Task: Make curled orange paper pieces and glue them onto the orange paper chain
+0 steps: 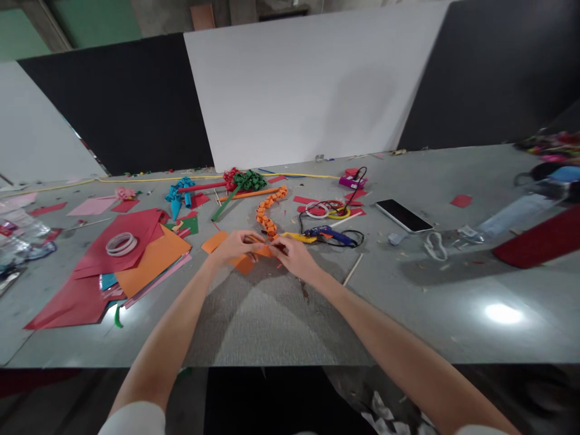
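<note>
My left hand [236, 244] and my right hand [293, 252] meet over the middle of the grey table [281, 320], fingers pinched together on the near end of an orange folded paper chain [267, 212]. The chain curves away toward the back. Orange paper pieces [216, 241] lie flat under and beside my left hand. Just behind my right hand lies a blue and yellow glue gun [325, 234] with its black cable.
A stack of red, orange and teal paper sheets [122, 260] with tape rolls [121, 243] lies left. Green and red paper bows [244, 179], a blue bow [179, 190], tape rings [326, 209], a phone [403, 215], a wooden stick [352, 269]. Another person's arm [516, 214] rests right.
</note>
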`<state>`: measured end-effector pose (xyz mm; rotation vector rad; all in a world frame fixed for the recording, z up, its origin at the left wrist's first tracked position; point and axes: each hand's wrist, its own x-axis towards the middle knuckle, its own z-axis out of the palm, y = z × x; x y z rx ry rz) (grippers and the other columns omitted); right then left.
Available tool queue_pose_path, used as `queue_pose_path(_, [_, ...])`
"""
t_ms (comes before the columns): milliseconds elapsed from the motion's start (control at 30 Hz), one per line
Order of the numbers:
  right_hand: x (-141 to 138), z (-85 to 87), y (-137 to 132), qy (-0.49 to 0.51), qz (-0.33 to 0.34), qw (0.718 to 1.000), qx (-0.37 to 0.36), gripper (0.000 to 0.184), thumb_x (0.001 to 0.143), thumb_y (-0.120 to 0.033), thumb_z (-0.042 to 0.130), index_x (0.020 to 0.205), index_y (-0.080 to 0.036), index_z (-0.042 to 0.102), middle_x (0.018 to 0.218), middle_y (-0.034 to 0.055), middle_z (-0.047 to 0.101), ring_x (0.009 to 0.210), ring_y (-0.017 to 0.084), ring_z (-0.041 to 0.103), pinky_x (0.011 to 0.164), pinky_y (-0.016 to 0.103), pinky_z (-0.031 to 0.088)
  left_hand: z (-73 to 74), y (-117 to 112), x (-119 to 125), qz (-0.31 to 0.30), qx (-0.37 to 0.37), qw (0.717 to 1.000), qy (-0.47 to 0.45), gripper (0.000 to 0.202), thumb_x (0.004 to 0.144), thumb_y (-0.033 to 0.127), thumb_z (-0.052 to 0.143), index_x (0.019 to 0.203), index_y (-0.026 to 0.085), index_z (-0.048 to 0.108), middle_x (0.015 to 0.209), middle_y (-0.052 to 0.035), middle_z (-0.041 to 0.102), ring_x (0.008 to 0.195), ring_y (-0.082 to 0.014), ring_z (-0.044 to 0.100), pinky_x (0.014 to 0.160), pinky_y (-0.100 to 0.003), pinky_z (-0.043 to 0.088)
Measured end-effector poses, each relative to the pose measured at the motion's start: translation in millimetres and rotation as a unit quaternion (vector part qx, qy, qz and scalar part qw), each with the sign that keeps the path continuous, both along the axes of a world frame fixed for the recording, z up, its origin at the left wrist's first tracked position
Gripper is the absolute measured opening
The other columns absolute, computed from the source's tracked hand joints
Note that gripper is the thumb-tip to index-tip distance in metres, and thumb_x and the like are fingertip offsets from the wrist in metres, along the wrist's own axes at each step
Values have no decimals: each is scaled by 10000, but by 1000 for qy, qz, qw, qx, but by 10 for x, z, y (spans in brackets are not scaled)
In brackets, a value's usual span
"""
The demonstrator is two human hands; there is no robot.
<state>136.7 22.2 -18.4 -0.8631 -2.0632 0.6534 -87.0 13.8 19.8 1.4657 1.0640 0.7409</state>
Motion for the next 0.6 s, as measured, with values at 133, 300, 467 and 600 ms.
queue_pose_path(133, [12,11,6,77,-37,996,-35,267,965,-443,587,903,-205,693,870,55,726,821,213,667,781,342,514,-111,83,7,133,7,975,-175,468,741,501,826,968,127,661,780,-61,723,611,-161,704,640,-286,576])
queue_pose_path(300, [14,20,0,181,-77,977,-87,352,915,-542,619,903,-197,685,879,72,744,821,230,689,770,351,538,-216,49,242,120,30,969,-212,518,690,555,846,902,114,677,780,-68,730,592,-140,666,635,-284,566])
queue_pose_path(467, [26,14,4,198,-63,972,-108,327,899,-507,645,882,-183,690,865,68,747,803,222,690,741,328,527,-249,-37,445,134,99,981,-103,375,762,485,798,844,129,714,705,-49,710,633,-146,656,654,-279,548])
queue_pose_path(600, [24,4,3,176,-69,976,-107,312,914,-483,620,931,-184,707,915,71,757,839,222,690,778,335,518,-255,-61,474,175,136,970,-95,338,802,480,748,807,142,723,710,-51,717,638,-142,648,655,-270,546])
